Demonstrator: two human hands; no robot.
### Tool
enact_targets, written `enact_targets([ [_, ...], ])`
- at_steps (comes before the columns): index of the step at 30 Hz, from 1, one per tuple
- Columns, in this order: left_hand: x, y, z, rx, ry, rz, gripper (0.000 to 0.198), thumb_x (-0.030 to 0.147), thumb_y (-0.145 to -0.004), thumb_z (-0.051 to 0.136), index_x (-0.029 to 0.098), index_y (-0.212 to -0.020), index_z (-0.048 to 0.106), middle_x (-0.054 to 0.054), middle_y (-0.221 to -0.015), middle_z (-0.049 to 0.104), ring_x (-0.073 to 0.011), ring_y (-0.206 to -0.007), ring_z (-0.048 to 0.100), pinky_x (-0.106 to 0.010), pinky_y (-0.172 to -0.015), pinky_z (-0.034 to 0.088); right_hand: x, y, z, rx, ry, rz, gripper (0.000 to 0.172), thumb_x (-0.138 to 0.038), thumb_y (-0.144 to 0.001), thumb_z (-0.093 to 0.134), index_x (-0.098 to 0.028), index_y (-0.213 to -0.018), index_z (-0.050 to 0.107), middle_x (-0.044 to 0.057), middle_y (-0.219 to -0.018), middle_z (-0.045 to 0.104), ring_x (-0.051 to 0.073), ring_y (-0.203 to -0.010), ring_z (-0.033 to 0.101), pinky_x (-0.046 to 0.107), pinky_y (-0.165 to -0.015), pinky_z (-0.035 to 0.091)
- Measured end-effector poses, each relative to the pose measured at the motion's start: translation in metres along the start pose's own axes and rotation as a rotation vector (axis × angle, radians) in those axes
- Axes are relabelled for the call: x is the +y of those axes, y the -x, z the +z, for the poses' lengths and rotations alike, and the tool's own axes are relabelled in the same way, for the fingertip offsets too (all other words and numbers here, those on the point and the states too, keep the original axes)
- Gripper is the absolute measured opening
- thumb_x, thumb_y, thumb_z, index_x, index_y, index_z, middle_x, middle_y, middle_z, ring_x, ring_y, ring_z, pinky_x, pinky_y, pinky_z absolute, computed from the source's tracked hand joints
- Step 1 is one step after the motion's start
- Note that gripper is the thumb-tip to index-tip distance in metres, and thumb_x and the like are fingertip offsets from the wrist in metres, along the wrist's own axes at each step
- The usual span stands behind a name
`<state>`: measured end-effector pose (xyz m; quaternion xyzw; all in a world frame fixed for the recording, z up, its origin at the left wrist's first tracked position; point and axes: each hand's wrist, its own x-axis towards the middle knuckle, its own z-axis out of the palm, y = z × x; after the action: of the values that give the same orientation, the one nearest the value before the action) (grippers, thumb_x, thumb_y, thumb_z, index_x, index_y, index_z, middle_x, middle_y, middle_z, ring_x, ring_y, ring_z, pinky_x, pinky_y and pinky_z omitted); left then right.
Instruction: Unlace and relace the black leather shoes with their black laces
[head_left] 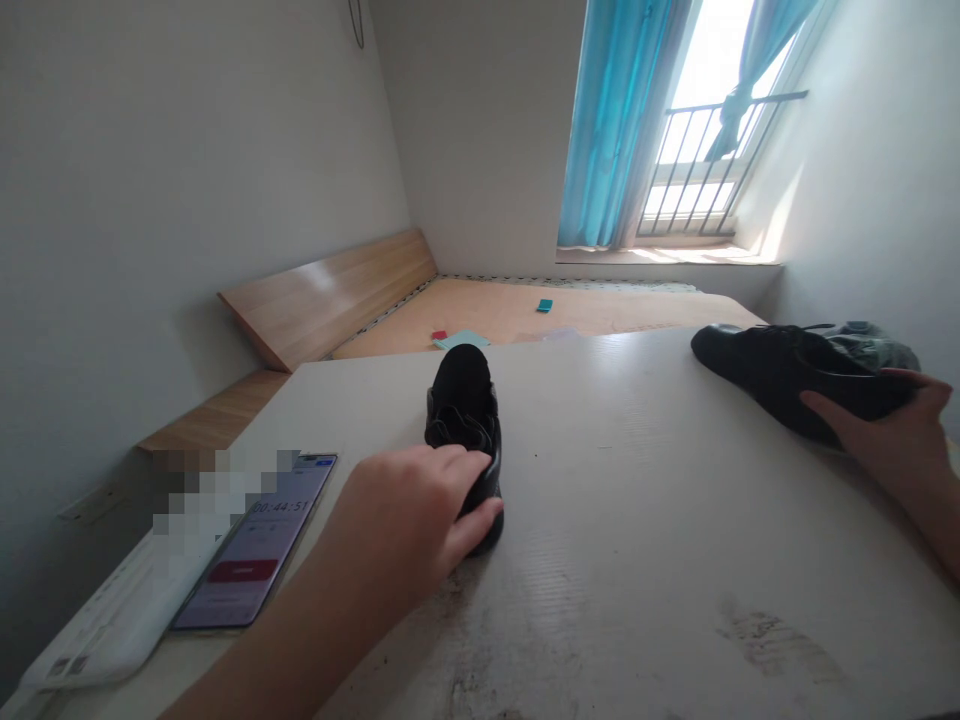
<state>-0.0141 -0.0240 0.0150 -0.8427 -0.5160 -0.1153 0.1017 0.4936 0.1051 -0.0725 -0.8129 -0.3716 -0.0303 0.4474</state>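
A black lace-up shoe (463, 385) stands on the white table (585, 500), its toe pointing away from me. My left hand (424, 500) is closed on the side and opening of this shoe, the thumb near its heel. At the right edge of the table is a second black shoe (765, 375), toe pointing left, with a loose lace on top. My right hand (892, 430) grips it around the heel, thumb on the near side. Part of each shoe is hidden behind the fingers.
A phone (255, 560) showing a running timer lies at the table's left, beside a white device (97, 640). Crumpled grey-green cloth (874, 343) sits behind the right shoe. Beyond the table is a bed (622, 305) with small items on it. Dark smudges mark the near tabletop.
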Motion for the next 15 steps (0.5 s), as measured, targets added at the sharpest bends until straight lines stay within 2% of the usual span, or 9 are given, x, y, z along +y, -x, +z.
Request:
enact_targets([
  [3, 0.011, 0.006, -0.001, 0.021, 0.195, 0.186, 0.03, 0.039, -0.088, 0.063, 0.019, -0.109, 0.072, -0.006, -0.092, 0.078, -0.0252, -0.077, 0.071, -0.035, -0.061, 0.051, 0.004, -0.002, 0.002, 0.013, -0.024, -0.01, 0.1, -0.031, -0.044, 0.091, -0.027, -0.13, 0.038, 0.021, -0.126, 0.061, 0.035, -0.116, 0.062, 0.039, -0.09, 0.047],
  [5, 0.014, 0.008, -0.004, 0.013, 0.331, 0.26, 0.033, 0.038, -0.085, 0.067, 0.019, -0.111, 0.072, -0.004, -0.088, 0.077, -0.023, -0.074, 0.07, -0.034, -0.061, 0.052, 0.007, -0.003, 0.003, 0.022, -0.039, -0.018, 0.097, -0.032, -0.043, 0.09, -0.029, -0.125, 0.038, 0.019, -0.123, 0.062, 0.035, -0.113, 0.062, 0.038, -0.09, 0.047],
  [11, 0.009, 0.016, -0.011, -0.042, 0.703, 0.349, 0.037, 0.041, -0.083, 0.07, 0.021, -0.114, 0.071, -0.005, -0.096, 0.078, -0.019, -0.08, 0.072, -0.029, -0.075, 0.055, 0.009, -0.004, 0.004, 0.024, -0.073, -0.049, 0.097, -0.038, -0.039, 0.089, -0.03, -0.118, 0.035, 0.017, -0.121, 0.059, 0.036, -0.112, 0.06, 0.042, -0.092, 0.046],
  [15, 0.007, 0.017, -0.01, -0.112, 0.924, 0.465, 0.036, 0.034, -0.083, 0.067, 0.025, -0.118, 0.07, -0.004, -0.092, 0.079, -0.0166, -0.076, 0.07, -0.025, -0.067, 0.054, 0.009, -0.003, 0.003, 0.02, -0.074, -0.041, 0.098, -0.047, -0.036, 0.089, -0.03, -0.114, 0.033, 0.018, -0.122, 0.058, 0.039, -0.113, 0.059, 0.048, -0.095, 0.045],
])
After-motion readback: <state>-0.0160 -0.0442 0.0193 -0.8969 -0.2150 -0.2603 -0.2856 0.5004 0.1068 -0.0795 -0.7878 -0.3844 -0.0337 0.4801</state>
